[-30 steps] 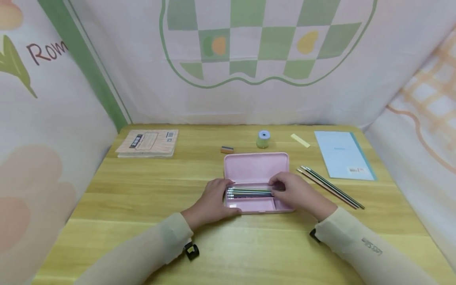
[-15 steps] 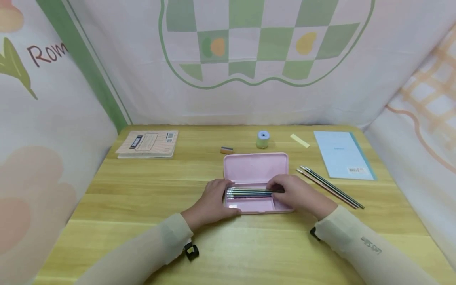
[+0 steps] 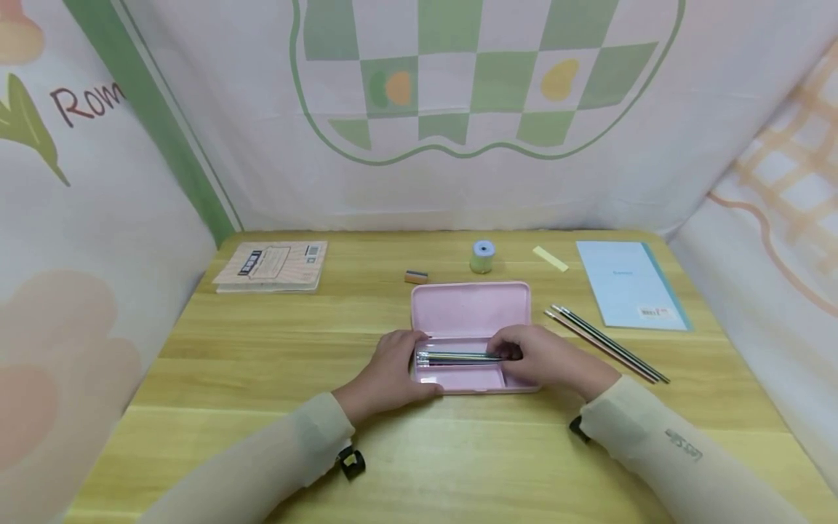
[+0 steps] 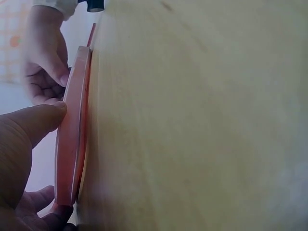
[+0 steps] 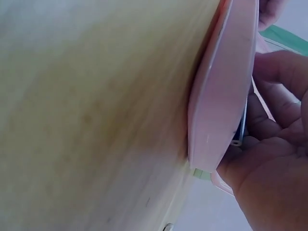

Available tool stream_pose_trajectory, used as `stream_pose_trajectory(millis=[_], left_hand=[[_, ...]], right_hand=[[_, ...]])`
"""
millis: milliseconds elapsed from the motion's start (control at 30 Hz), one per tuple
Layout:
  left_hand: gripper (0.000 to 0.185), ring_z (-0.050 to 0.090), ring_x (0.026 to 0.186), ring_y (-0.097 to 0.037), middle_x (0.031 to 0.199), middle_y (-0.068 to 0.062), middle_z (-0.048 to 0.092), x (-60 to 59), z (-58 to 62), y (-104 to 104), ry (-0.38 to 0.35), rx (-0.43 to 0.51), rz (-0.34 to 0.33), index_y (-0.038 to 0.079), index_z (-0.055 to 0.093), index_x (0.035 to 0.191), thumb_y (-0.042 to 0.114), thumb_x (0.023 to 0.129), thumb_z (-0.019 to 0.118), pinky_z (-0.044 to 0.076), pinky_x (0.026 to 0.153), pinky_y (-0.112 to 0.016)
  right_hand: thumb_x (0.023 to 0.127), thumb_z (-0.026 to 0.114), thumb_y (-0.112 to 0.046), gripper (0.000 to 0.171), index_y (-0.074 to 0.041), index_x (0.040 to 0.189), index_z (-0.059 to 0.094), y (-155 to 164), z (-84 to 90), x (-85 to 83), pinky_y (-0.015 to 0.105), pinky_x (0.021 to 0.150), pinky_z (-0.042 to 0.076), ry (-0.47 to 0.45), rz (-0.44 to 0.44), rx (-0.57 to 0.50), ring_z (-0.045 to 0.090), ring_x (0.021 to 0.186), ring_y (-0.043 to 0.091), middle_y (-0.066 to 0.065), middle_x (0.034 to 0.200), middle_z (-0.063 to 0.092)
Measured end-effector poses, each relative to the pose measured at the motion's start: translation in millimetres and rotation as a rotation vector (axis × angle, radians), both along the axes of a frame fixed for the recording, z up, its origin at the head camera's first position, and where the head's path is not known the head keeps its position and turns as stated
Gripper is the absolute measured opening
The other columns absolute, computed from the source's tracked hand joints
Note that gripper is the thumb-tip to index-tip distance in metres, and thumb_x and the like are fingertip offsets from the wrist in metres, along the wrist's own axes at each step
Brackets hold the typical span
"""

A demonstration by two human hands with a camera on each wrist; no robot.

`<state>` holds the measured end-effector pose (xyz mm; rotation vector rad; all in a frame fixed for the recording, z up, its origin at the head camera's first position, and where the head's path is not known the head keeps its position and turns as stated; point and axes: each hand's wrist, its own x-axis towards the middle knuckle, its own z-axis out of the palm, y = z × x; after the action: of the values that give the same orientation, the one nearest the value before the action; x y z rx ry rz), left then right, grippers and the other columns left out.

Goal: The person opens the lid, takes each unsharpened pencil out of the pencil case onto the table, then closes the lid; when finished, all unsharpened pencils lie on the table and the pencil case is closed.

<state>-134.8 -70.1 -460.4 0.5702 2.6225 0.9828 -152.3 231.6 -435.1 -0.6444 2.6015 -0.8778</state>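
A pink pencil case (image 3: 471,309) lies with its lid raised at the middle of the table. Several pencils (image 3: 458,358) are bunched in its long compartment, white-tipped ends toward the left. My left hand (image 3: 391,371) holds the case's left end, thumb along the front edge, as the left wrist view shows on the case's side (image 4: 70,139). Reaching in over the right end, my right hand (image 3: 546,360) pinches the pencils, its fingertips partly hidden. In the right wrist view, dark pencil ends (image 5: 238,134) show between the curled fingers and the case wall.
More pencils (image 3: 609,346) lie loose to the right, near a light blue notebook (image 3: 628,284). Behind the case are a small orange-and-dark block (image 3: 416,277), a round blue-and-green container (image 3: 482,257) and a yellow strip (image 3: 551,259). Brown-pink booklets (image 3: 271,267) lie at back left.
The pencils in the case have drawn together into a narrower bunch nearer the front divider. My right hand has shifted slightly left and toward me; my left hand stays in place.
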Motion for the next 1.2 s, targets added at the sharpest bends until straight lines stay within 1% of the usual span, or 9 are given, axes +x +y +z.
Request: stream_pose_trajectory(millis=[233, 433, 533, 667, 800, 1033, 1200], left_hand=[[0.096, 0.033, 0.144, -0.029, 0.155, -0.009, 0.043, -0.3, -0.2, 0, -0.012, 0.010, -0.003, 0.011, 0.043, 0.153, 0.053, 0.078, 0.087, 0.032, 0.120, -0.047], [0.095, 0.033, 0.144, -0.030, 0.155, -0.010, 0.043, 1.0, -0.2, 0, -0.011, 0.017, -0.003, 0.011, 0.043, 0.153, 0.050, 0.078, 0.087, 0.033, 0.119, -0.047], [0.094, 0.033, 0.143, -0.030, 0.154, -0.009, 0.044, 1.3, -0.4, 1, -0.008, 0.020, -0.004, 0.011, 0.044, 0.153, 0.049, 0.078, 0.087, 0.033, 0.119, -0.047], [0.094, 0.032, 0.144, -0.030, 0.155, -0.010, 0.043, 1.6, -0.2, 1, -0.013, 0.022, -0.001, 0.011, 0.044, 0.153, 0.049, 0.078, 0.088, 0.032, 0.120, -0.047], [0.095, 0.031, 0.146, -0.031, 0.156, -0.011, 0.042, 1.9, -0.2, 1, -0.010, 0.021, 0.001, 0.011, 0.043, 0.153, 0.049, 0.078, 0.088, 0.031, 0.120, -0.048], [0.096, 0.031, 0.145, -0.031, 0.156, -0.011, 0.042, 1.5, -1.8, 1, -0.001, 0.016, -0.006, 0.011, 0.043, 0.153, 0.050, 0.078, 0.087, 0.032, 0.120, -0.048], [0.095, 0.032, 0.144, -0.031, 0.155, -0.011, 0.043, 1.9, -3.8, 0, 0.008, 0.026, -0.003, 0.009, 0.044, 0.152, 0.050, 0.078, 0.088, 0.033, 0.119, -0.049]], right_hand=[[0.092, 0.076, -0.008, 0.016, -0.016, 0.106, 0.074, 3, -1.2, 0.6, 0.033, 0.081, 0.056, 0.001, 0.038, -0.016, 0.062, 0.090, 0.012, -0.008, 0.098, 0.070], [0.092, 0.074, -0.006, 0.014, -0.016, 0.102, 0.072, 6, -3.1, -0.1, 0.030, 0.076, 0.055, 0.005, 0.052, -0.056, 0.060, 0.085, 0.011, -0.007, 0.092, 0.067], [0.090, 0.072, -0.005, 0.015, -0.016, 0.100, 0.071, 7, -4.2, 0.0, 0.029, 0.077, 0.056, 0.013, 0.037, -0.085, 0.061, 0.086, 0.012, -0.007, 0.093, 0.067], [0.087, 0.071, -0.007, 0.016, -0.017, 0.100, 0.072, 8, -5.2, 1.2, 0.030, 0.081, 0.056, 0.012, -0.009, -0.120, 0.062, 0.090, 0.015, -0.006, 0.096, 0.068], [0.087, 0.072, -0.008, 0.017, -0.018, 0.100, 0.072, 11, -4.6, 2.5, 0.030, 0.081, 0.055, 0.005, -0.053, -0.148, 0.061, 0.090, 0.018, -0.005, 0.095, 0.067], [0.089, 0.071, -0.006, 0.015, -0.016, 0.100, 0.071, 19, -1.8, 4.9, 0.029, 0.078, 0.054, 0.023, -0.078, -0.198, 0.061, 0.089, 0.019, -0.003, 0.093, 0.066], [0.090, 0.071, -0.004, 0.015, -0.016, 0.098, 0.071, 27, -1.7, 7.7, 0.028, 0.078, 0.054, 0.054, -0.109, -0.237, 0.060, 0.088, 0.018, -0.002, 0.093, 0.067]])
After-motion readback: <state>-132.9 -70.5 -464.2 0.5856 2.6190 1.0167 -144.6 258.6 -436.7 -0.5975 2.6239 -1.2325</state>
